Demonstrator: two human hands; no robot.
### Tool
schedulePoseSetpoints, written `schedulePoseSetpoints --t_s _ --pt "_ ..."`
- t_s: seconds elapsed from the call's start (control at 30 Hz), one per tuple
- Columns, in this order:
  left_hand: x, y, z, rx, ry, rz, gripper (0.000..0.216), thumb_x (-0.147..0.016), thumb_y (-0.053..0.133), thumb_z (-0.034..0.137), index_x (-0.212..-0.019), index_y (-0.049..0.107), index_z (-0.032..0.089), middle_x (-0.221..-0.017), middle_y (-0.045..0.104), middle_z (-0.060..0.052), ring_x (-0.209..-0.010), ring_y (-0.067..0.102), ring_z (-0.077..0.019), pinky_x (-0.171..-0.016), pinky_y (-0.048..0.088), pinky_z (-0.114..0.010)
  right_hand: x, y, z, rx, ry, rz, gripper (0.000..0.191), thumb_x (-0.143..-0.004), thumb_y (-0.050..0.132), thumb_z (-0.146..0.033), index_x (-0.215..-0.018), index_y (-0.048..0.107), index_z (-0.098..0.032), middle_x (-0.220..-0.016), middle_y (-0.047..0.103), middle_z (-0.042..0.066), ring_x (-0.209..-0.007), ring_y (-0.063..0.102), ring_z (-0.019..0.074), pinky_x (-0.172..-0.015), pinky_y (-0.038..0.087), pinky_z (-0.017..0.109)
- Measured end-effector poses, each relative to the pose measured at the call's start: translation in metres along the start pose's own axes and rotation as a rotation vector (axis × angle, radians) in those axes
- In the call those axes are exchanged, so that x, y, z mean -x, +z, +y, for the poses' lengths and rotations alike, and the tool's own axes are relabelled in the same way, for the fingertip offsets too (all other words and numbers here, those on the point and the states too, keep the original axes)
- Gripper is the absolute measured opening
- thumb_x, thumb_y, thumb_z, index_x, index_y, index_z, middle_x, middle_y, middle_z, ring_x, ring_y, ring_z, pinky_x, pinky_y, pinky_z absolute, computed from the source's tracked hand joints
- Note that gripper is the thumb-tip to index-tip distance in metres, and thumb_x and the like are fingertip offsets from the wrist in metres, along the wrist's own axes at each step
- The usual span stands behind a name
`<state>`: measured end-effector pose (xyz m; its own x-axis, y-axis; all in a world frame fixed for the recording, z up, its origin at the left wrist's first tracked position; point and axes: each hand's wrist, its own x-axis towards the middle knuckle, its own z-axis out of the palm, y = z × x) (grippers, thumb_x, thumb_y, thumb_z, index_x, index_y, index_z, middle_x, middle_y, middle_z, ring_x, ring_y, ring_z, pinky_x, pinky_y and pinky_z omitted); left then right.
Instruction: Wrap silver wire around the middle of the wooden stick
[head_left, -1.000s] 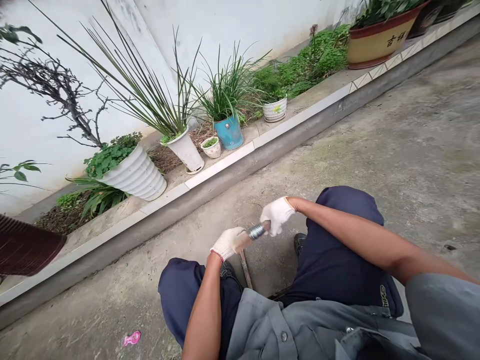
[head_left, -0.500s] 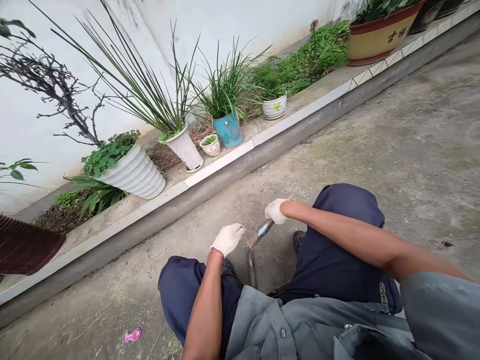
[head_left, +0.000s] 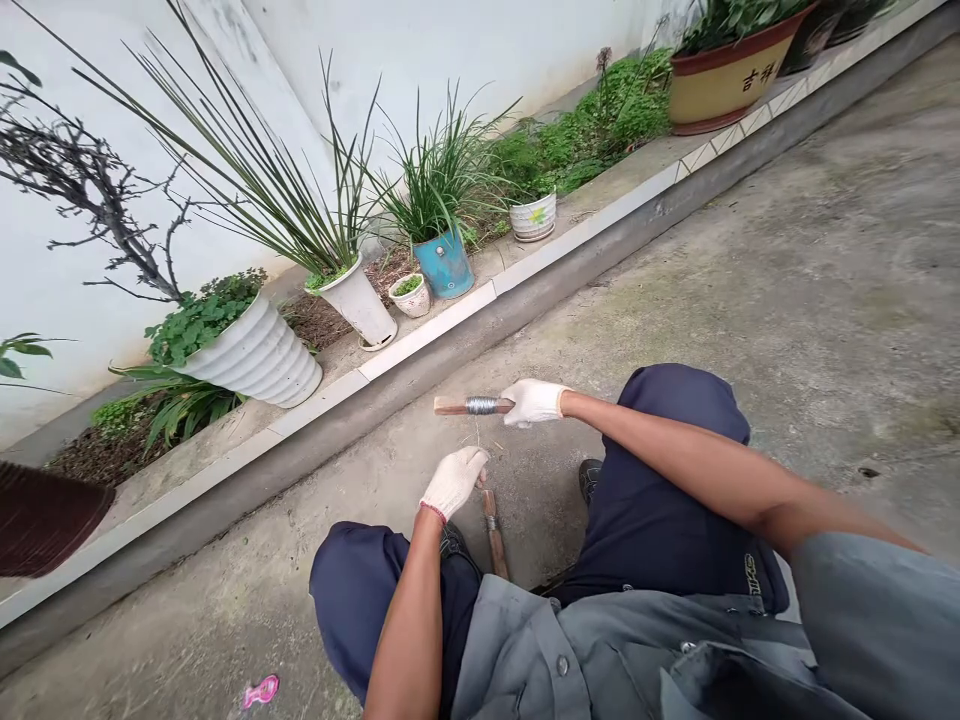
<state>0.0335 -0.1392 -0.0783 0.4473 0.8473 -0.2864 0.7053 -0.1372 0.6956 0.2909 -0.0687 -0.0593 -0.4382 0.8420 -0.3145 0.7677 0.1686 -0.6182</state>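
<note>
My right hand (head_left: 534,402), in a white knit glove, is closed round one end of a wooden stick (head_left: 450,405). Silvery wire (head_left: 482,405) is wound in tight coils about the stick's middle. Lower and to the left, my gloved left hand (head_left: 456,480) has its fingers pinched together. A thin strand runs up from these fingers towards the coil; its held end is hidden. Below my left fingertips, between my shoes, a second wooden piece (head_left: 495,540) with a metallic-looking band shows against the concrete.
A low tiled ledge (head_left: 420,345) crosses ahead of me. On it stand a white ribbed pot (head_left: 262,355), a tall white pot (head_left: 364,305), a blue pot (head_left: 446,268) and a yellow-and-red planter (head_left: 727,88). A pink object (head_left: 261,692) lies on the concrete ground at lower left.
My right hand has swung the wire-wound stick up and to the left, from a downward slant to nearly level. My left hand stays almost where it was, fingers still pinched.
</note>
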Motion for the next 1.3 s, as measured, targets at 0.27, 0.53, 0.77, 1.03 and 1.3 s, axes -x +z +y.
schedulePoseSetpoints --t_s 0.27,0.53,0.77,1.03,1.3 --pt "0.003 -0.004 -0.009 -0.199 0.054 0.009 0.037 -0.101 0.038 0.041 -0.087 0.065 0.02 -0.074 0.066 0.0 -0.07 0.062 -0.0163 -0.067 0.044 -0.025 -0.003 0.019 0.006 0.579 0.129 -0.068 0.027 -0.061 0.071 -0.008 -0.086 0.073 -0.017 -0.089 0.075 0.014 -0.088 0.072 0.0314 -0.079 0.05 0.04" --pt "0.009 -0.014 -0.005 -0.167 0.074 0.0 0.036 -0.102 0.042 0.041 -0.082 0.065 0.02 -0.078 0.068 -0.003 -0.076 0.062 -0.0176 -0.072 0.045 -0.025 0.033 0.033 0.007 0.049 -0.166 -0.595 0.032 -0.063 0.077 -0.034 -0.092 0.074 -0.019 -0.071 0.069 -0.004 -0.068 0.066 0.0145 -0.063 0.044 0.022" --pt "0.011 -0.006 -0.001 0.009 -0.041 -0.049 0.041 -0.103 0.037 0.047 -0.094 0.065 0.018 -0.076 0.067 -0.002 -0.069 0.063 -0.0166 -0.062 0.047 -0.025 0.021 0.011 -0.007 -0.075 0.016 0.0 0.022 -0.079 0.066 -0.038 -0.093 0.068 -0.021 -0.075 0.072 0.001 -0.07 0.066 0.0146 -0.061 0.042 0.021" --pt "0.015 -0.017 0.005 -0.216 0.042 0.021 0.037 -0.101 0.038 0.039 -0.08 0.062 0.02 -0.072 0.066 -0.001 -0.07 0.061 -0.0168 -0.067 0.041 -0.026 0.014 0.019 0.002 0.601 0.116 -0.084 0.021 -0.064 0.073 -0.012 -0.084 0.07 -0.018 -0.087 0.075 0.014 -0.086 0.073 0.0312 -0.075 0.051 0.037" --pt "0.02 -0.022 0.009 -0.106 0.086 0.008 0.036 -0.1 0.044 0.042 -0.086 0.068 0.019 -0.074 0.066 0.0 -0.071 0.061 -0.0164 -0.068 0.043 -0.025 0.055 0.023 -0.003 -0.071 -0.128 -0.643 0.034 -0.064 0.08 -0.033 -0.096 0.077 -0.023 -0.077 0.074 0.0 -0.077 0.072 0.0202 -0.064 0.048 0.025"
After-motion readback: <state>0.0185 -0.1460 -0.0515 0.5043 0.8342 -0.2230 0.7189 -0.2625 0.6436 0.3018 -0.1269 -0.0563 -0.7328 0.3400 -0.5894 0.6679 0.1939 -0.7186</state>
